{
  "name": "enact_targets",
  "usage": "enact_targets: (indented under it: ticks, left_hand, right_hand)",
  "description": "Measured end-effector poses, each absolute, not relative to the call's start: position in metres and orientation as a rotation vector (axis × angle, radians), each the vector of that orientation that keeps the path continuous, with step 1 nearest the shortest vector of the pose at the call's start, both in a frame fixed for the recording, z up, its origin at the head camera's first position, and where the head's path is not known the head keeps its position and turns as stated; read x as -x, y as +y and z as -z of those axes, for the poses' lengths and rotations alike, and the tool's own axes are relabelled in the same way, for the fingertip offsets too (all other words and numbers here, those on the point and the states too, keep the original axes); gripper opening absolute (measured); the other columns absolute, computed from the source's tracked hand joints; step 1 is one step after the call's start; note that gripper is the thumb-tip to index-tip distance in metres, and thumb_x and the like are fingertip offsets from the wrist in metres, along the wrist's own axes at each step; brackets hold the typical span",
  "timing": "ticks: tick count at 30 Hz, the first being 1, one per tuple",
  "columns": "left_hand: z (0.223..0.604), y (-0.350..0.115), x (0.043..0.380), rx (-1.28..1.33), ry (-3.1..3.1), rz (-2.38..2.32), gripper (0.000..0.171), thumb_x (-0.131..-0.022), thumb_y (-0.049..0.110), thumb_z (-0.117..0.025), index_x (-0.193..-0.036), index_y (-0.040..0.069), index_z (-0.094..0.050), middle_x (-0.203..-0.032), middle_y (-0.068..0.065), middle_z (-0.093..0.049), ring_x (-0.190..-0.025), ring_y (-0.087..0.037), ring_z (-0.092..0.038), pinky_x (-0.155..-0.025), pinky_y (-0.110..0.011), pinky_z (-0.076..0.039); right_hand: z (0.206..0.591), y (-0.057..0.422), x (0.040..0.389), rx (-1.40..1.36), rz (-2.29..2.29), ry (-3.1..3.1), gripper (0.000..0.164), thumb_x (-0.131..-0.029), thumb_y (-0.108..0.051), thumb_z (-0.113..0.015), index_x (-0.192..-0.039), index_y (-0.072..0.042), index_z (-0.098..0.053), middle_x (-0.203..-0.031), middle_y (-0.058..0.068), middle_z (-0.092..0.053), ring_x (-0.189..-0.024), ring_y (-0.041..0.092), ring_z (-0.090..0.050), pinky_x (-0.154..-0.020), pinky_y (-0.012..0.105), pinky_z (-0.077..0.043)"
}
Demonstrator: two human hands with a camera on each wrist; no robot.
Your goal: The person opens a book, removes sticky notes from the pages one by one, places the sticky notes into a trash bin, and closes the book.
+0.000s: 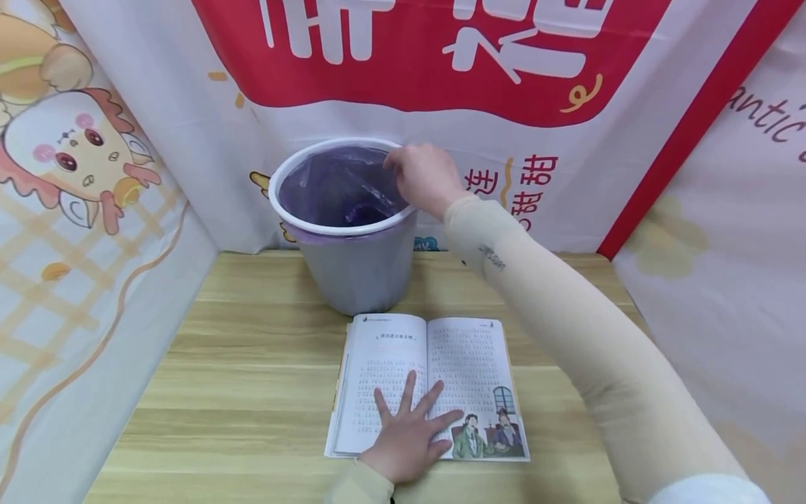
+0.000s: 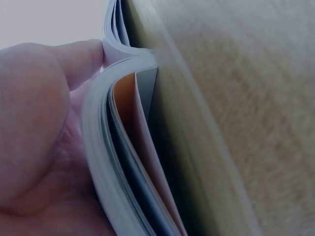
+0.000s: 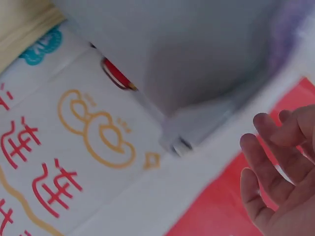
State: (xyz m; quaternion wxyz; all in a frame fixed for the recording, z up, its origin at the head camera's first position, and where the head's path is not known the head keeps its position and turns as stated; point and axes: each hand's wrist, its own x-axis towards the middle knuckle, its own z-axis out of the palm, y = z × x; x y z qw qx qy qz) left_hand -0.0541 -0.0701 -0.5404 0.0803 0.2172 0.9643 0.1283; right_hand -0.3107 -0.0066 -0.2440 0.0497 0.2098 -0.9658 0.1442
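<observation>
An open book (image 1: 466, 350) with printed pages and a drawing of figures lies on the table. My left hand (image 1: 406, 437) rests on its lower middle, fingers spread across both pages. The left wrist view shows the bottom edge of the book (image 2: 98, 132), its pages bowed, beside the left thumb (image 2: 78, 61). Behind the book stands a grey trash bin (image 1: 359, 269) with a white rim, lined with a purple bag (image 1: 315, 185). At the bin's right rim is my right hand (image 1: 428, 175), fingers loosely bent; in the right wrist view, nothing shows between its fingers (image 3: 261, 162).
The wood-grain table (image 1: 239, 392) carries the book and the bin. A white and red printed cloth (image 1: 403, 84) hangs close behind the bin. Patterned cloths also hang at the left (image 1: 82, 245) and right (image 1: 724, 280) sides.
</observation>
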Motion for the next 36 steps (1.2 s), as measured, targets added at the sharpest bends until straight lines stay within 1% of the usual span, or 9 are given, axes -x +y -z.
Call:
enact_targets:
  ticks: [4, 7, 9, 14, 18, 20, 26, 32, 36]
  left_hand:
    - [0.542, -0.068, 0.058, -0.660, 2.876, -0.421, 0.049, -0.091, 0.060, -0.043, -0.140, 0.060, -0.040, -0.165, 0.008, -0.019, -0.152, -0.043, 0.003, -0.091, -0.086, 0.007]
    - [0.540, -0.067, 0.060, -0.670, 2.870, -0.470, 0.048, -0.091, 0.058, -0.045, -0.139, 0.057, -0.043, -0.164, 0.006, -0.021, -0.151, -0.044, 0.002, -0.091, -0.087, 0.007]
    - [0.538, -0.066, 0.061, -0.679, 2.872, -0.480, 0.048, -0.091, 0.057, -0.046, -0.139, 0.056, -0.044, -0.164, 0.005, -0.023, -0.151, -0.045, 0.000, -0.091, -0.087, 0.005]
    - [0.535, -0.068, 0.061, -0.671, 2.877, -0.485, 0.048, -0.090, 0.056, -0.049, -0.138, 0.054, -0.047, -0.163, 0.003, -0.025, -0.150, -0.047, -0.001, -0.091, -0.087, 0.007]
    - [0.536, -0.070, 0.060, -0.641, 2.875, -0.465, 0.048, -0.090, 0.057, -0.048, -0.138, 0.056, -0.045, -0.164, 0.004, -0.023, -0.150, -0.047, 0.001, -0.091, -0.086, 0.009]
    - [0.536, -0.071, 0.059, -0.635, 2.868, -0.465, 0.048, -0.091, 0.058, -0.046, -0.138, 0.056, -0.045, -0.164, 0.005, -0.021, -0.151, -0.046, 0.002, -0.091, -0.086, 0.010]
    - [0.534, -0.068, 0.057, -0.642, 2.870, -0.468, 0.048, -0.091, 0.058, -0.044, -0.139, 0.055, -0.045, -0.164, 0.005, -0.021, -0.151, -0.046, 0.002, -0.092, -0.086, 0.008]
    - [0.534, -0.065, 0.055, -0.645, 2.859, -0.467, 0.048, -0.091, 0.059, -0.044, -0.139, 0.055, -0.045, -0.164, 0.005, -0.020, -0.151, -0.045, 0.003, -0.093, -0.086, 0.007]
    - [0.533, -0.065, 0.054, -0.644, 2.864, -0.474, 0.048, -0.092, 0.058, -0.044, -0.140, 0.055, -0.044, -0.164, 0.004, -0.021, -0.151, -0.046, 0.002, -0.093, -0.086, 0.007]
  right_hand:
    - [0.239, 0.033, 0.287, -0.579, -0.668, -2.826, 0.036, -0.094, -0.021, -0.057, -0.129, -0.021, -0.067, -0.125, -0.001, -0.069, -0.110, 0.017, -0.063, -0.093, 0.027, -0.053]
    - [0.250, 0.073, 0.266, -0.520, -0.795, -2.703, 0.033, -0.094, -0.021, -0.056, -0.124, -0.018, -0.070, -0.120, 0.001, -0.071, -0.106, 0.017, -0.065, -0.091, 0.028, -0.053]
    - [0.265, 0.102, 0.251, -0.453, -0.908, -2.631, 0.030, -0.094, -0.017, -0.054, -0.119, -0.016, -0.072, -0.115, 0.002, -0.073, -0.098, 0.017, -0.065, -0.085, 0.026, -0.054]
    - [0.326, 0.160, 0.213, -0.245, -1.077, -2.548, 0.028, -0.092, -0.012, -0.054, -0.111, -0.011, -0.075, -0.106, 0.006, -0.075, -0.082, 0.005, -0.060, -0.069, 0.012, -0.048]
    - [0.393, 0.193, 0.181, -0.047, -1.177, -2.595, 0.026, -0.093, -0.015, -0.056, -0.114, -0.011, -0.073, -0.108, 0.007, -0.074, -0.081, -0.008, -0.057, -0.069, 0.008, -0.047]
    - [0.426, 0.205, 0.164, 0.096, -1.255, -2.663, 0.028, -0.095, -0.019, -0.056, -0.118, -0.013, -0.071, -0.112, 0.007, -0.073, -0.084, -0.006, -0.059, -0.069, 0.010, -0.049]
    - [0.494, 0.219, 0.119, 0.387, -1.348, -2.847, 0.036, -0.094, -0.022, -0.055, -0.128, -0.014, -0.064, -0.123, 0.007, -0.068, -0.108, 0.022, -0.063, -0.081, 0.019, -0.050]
    - [0.522, 0.214, 0.094, 0.382, -1.304, -2.879, 0.036, -0.093, -0.018, -0.058, -0.126, -0.008, -0.066, -0.121, 0.011, -0.070, -0.111, 0.027, -0.066, -0.092, 0.033, -0.052]
    - [0.525, 0.204, 0.086, 0.369, -1.282, -2.945, 0.043, -0.092, -0.015, -0.056, -0.133, -0.006, -0.060, -0.130, 0.015, -0.065, -0.120, 0.035, -0.061, -0.100, 0.043, -0.048]
